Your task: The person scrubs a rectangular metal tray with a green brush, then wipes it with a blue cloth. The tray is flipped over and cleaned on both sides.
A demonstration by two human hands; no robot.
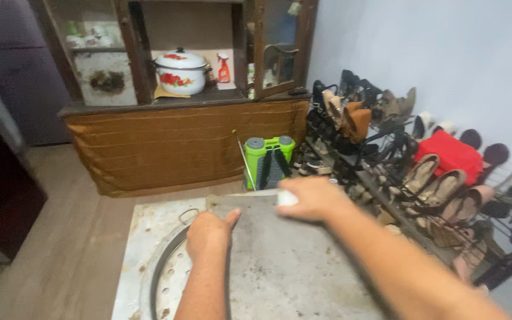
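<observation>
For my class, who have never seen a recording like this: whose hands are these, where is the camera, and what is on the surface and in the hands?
There is no machine here. One picture comes from a camera worn on a person's head, looking down at their own two bare hands. The left hand grips the near edge of a flat grey metal sheet lying on a worn white table. The right hand rests at the sheet's far edge, closed on a small white object too hidden to identify. A round perforated metal tray lies under the sheet. Behind stand a green sprayer tank, a shoe rack and a cupboard with a flowered pot.
</observation>
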